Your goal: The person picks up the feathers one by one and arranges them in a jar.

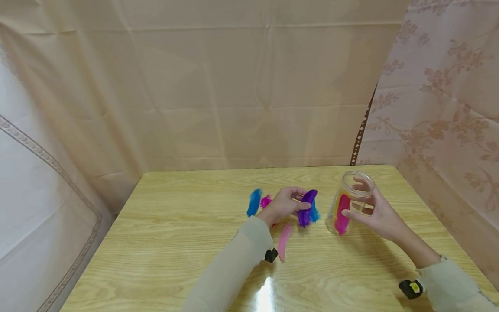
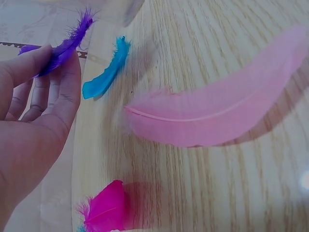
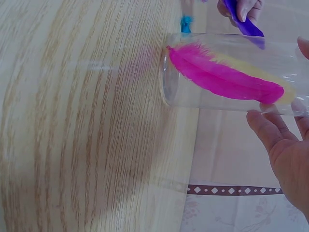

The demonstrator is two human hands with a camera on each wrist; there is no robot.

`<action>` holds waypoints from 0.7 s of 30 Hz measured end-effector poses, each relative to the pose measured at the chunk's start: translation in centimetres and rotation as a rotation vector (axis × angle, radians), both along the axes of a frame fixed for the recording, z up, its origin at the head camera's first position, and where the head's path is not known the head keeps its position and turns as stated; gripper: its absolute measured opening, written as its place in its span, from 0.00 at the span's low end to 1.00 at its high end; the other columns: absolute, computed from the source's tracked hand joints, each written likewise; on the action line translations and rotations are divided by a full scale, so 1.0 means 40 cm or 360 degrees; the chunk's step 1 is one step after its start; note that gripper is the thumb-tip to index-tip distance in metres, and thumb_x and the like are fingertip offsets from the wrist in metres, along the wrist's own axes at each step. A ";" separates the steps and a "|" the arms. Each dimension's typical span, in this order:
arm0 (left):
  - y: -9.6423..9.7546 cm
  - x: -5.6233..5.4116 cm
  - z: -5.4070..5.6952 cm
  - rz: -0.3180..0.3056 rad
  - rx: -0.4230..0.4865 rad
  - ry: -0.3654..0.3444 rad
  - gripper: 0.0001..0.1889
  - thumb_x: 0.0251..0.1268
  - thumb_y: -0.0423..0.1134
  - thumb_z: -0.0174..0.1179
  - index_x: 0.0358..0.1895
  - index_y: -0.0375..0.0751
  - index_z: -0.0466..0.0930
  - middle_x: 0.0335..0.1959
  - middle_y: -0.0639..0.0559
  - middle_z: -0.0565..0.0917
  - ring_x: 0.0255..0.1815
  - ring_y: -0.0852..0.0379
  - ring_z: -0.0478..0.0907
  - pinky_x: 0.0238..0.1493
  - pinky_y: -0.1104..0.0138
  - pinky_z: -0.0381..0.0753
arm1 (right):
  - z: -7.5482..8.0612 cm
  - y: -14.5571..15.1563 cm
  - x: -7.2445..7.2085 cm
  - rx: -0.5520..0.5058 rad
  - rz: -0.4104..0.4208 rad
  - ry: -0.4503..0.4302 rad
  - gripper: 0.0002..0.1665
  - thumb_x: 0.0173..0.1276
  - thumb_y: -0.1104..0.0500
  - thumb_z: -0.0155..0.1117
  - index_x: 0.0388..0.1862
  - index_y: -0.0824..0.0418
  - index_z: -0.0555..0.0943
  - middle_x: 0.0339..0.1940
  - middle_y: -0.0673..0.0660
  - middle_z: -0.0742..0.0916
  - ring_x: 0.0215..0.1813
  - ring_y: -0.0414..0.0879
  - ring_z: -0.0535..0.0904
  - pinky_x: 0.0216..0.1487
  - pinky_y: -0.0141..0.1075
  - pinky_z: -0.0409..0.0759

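Observation:
A purple feather [image 1: 307, 209] is pinched between the thumb and fingers of my left hand [image 1: 287, 202], held upright above the table. My right hand [image 1: 376, 212] grips a clear jar [image 1: 331, 214] around its side, thumb in front and fingers behind. Inside the jar a magenta feather [image 3: 227, 79] lies along the wall, with a yellow feather [image 3: 289, 93] behind it. Close by the left hand, a blue feather [image 2: 107, 75] rests on the wood just beyond the purple one. A pale pink feather [image 1: 284, 242] lies nearer, below the left wrist.
Left of the left hand, another blue feather [image 1: 254, 202] and a bright pink feather [image 1: 266, 201] lie on the wooden table [image 1: 163, 242]. Beige cloth [image 1: 234, 86] hangs behind the table's far edge, and floral cloth [image 1: 448, 108] hangs along the right.

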State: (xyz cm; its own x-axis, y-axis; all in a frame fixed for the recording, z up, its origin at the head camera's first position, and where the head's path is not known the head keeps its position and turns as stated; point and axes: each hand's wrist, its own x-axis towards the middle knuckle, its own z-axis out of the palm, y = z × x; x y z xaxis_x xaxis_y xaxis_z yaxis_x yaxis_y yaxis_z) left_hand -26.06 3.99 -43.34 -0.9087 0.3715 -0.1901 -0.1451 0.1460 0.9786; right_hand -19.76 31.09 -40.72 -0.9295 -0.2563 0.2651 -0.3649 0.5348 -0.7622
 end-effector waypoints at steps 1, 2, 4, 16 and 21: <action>0.000 0.000 0.000 0.0003 -0.0002 -0.0003 0.12 0.64 0.30 0.69 0.49 0.41 0.82 0.41 0.48 0.83 0.36 0.52 0.85 0.41 0.59 0.88 | 0.000 0.000 -0.001 0.0004 -0.0004 0.0000 0.54 0.68 0.59 0.73 0.82 0.44 0.51 0.68 0.63 0.71 0.59 0.69 0.79 0.50 0.45 0.86; 0.000 0.000 0.000 0.0006 -0.0004 -0.0001 0.12 0.64 0.30 0.69 0.50 0.41 0.82 0.42 0.48 0.83 0.36 0.52 0.85 0.41 0.59 0.88 | -0.001 0.001 -0.001 0.0004 -0.0002 0.0001 0.54 0.68 0.59 0.73 0.82 0.44 0.51 0.68 0.63 0.71 0.59 0.69 0.79 0.50 0.44 0.86; 0.001 0.000 0.001 0.0013 -0.0004 0.0005 0.12 0.65 0.31 0.69 0.50 0.42 0.83 0.43 0.48 0.83 0.38 0.52 0.85 0.43 0.59 0.87 | 0.000 0.001 -0.001 -0.0002 0.0008 0.0004 0.54 0.68 0.59 0.73 0.82 0.44 0.50 0.68 0.64 0.70 0.59 0.70 0.78 0.50 0.42 0.86; 0.000 -0.003 0.005 0.0052 0.0048 0.0008 0.12 0.65 0.29 0.68 0.51 0.39 0.84 0.42 0.47 0.83 0.35 0.53 0.85 0.43 0.57 0.87 | 0.005 -0.004 0.003 0.0000 0.0013 0.0003 0.54 0.68 0.59 0.73 0.82 0.44 0.50 0.68 0.63 0.70 0.59 0.69 0.78 0.50 0.38 0.84; 0.001 0.000 0.012 0.0080 0.0044 -0.0015 0.12 0.65 0.30 0.68 0.50 0.41 0.85 0.43 0.48 0.83 0.36 0.52 0.85 0.45 0.56 0.87 | 0.005 -0.003 0.002 -0.0018 0.0021 0.0006 0.54 0.67 0.61 0.73 0.82 0.46 0.50 0.68 0.63 0.70 0.58 0.68 0.79 0.50 0.43 0.85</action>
State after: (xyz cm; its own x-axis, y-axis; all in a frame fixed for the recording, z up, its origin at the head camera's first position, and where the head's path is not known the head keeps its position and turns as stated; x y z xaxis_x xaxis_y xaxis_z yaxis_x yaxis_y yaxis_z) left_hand -26.05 4.04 -42.87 -0.9246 0.3307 -0.1894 -0.1610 0.1113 0.9806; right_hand -19.69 30.95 -40.53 -0.9250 -0.2655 0.2718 -0.3749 0.5214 -0.7665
